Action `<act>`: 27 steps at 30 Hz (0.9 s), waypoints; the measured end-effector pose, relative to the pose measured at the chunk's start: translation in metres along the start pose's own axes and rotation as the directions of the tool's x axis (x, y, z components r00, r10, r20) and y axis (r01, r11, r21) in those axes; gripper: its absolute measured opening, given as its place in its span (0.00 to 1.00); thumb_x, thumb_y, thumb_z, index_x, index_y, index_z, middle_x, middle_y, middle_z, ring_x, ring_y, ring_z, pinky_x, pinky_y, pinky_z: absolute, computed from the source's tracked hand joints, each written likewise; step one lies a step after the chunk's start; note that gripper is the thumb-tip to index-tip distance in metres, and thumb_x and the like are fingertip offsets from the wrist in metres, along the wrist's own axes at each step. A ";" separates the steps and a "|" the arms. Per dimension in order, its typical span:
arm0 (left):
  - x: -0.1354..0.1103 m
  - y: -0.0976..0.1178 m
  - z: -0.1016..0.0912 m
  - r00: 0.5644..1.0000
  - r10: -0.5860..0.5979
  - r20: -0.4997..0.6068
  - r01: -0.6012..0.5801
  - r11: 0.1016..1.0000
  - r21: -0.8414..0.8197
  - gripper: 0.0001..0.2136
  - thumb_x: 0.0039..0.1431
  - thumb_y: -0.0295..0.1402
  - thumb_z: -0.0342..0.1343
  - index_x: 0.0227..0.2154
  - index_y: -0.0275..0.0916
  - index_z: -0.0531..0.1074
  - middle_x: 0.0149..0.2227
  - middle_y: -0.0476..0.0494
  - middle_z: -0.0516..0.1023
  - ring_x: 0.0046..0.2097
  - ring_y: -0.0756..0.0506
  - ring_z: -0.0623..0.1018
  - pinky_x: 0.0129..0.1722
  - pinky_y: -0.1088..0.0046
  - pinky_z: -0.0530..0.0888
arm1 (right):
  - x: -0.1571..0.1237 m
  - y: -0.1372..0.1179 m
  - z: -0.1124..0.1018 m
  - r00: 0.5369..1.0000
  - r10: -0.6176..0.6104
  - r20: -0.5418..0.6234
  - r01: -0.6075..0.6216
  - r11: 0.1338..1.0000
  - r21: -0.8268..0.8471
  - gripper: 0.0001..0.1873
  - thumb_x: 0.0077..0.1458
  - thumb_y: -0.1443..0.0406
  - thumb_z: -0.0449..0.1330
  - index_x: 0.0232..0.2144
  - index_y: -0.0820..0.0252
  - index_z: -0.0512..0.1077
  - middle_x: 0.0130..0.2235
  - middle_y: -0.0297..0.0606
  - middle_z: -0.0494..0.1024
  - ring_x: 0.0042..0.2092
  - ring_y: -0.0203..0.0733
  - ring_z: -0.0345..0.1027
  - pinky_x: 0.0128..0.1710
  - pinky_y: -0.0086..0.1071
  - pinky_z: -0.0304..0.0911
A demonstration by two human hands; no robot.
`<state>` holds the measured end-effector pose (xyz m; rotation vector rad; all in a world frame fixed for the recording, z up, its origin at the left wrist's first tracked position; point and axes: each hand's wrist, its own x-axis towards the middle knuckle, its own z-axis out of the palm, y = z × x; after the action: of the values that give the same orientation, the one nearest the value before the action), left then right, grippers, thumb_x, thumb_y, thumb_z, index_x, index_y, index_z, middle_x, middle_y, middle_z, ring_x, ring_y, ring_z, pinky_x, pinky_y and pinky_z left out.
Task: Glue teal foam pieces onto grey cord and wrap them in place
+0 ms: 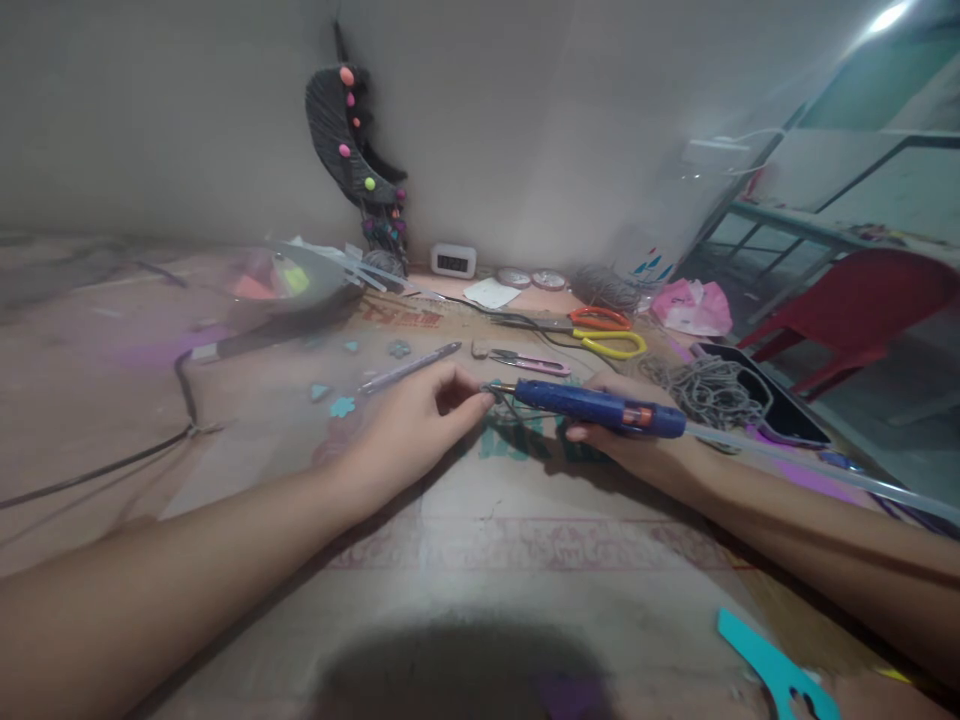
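My right hand (637,440) is wrapped round a blue glue gun (577,400), its nozzle pointing left. A long clear glue stick (795,458) trails out of its back end. Thumb and fingertips of my left hand (439,410) are pinched together right at the nozzle tip. Whatever small piece they hold is too small to name; thin grey cord shows beside it. Just beyond the hands lie pink-handled thread snips (534,362) and a pen (412,367). A light-blue flower cutout (343,407) rests left of my left hand.
Printed cardboard (480,540) covers the tabletop. Scissors with orange and yellow handles (611,343), tangled grey yarn (709,390) and a dark tray (810,425) are at right. By the wall stand a digital clock (453,261) and a yarn-wrapped moon (330,135). A turquoise piece (765,655) lies near.
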<state>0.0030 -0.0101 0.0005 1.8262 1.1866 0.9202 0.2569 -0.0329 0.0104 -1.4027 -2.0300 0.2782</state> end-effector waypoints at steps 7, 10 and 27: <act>0.000 0.000 0.000 1.000 -0.004 0.005 0.004 1.000 -0.011 0.08 0.63 0.40 0.57 0.33 0.41 0.71 0.34 0.48 0.78 0.37 0.45 0.76 0.39 0.67 0.69 | -0.001 -0.002 -0.001 1.000 0.026 -0.006 -0.025 0.993 0.116 0.10 0.48 0.58 0.68 0.26 0.55 0.72 0.24 0.31 0.76 0.26 0.38 0.67 0.28 0.31 0.62; 0.000 -0.001 0.000 1.000 -0.015 0.003 0.015 1.000 -0.014 0.08 0.63 0.40 0.57 0.33 0.41 0.71 0.33 0.49 0.78 0.37 0.44 0.75 0.38 0.67 0.68 | -0.001 -0.005 -0.003 1.000 0.028 -0.001 -0.028 0.995 0.097 0.09 0.49 0.59 0.67 0.27 0.55 0.72 0.24 0.30 0.75 0.26 0.37 0.66 0.28 0.30 0.61; 0.001 -0.006 0.000 1.000 -0.011 0.013 0.012 1.000 -0.028 0.09 0.63 0.41 0.57 0.33 0.41 0.72 0.34 0.49 0.79 0.36 0.46 0.76 0.37 0.67 0.68 | 0.000 -0.005 -0.006 0.999 0.019 0.043 -0.020 1.000 0.020 0.10 0.54 0.57 0.66 0.29 0.55 0.71 0.26 0.31 0.77 0.28 0.39 0.70 0.30 0.31 0.64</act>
<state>0.0010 -0.0076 -0.0044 1.7986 1.1697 0.9134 0.2571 -0.0363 0.0177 -1.4160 -2.0438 0.3392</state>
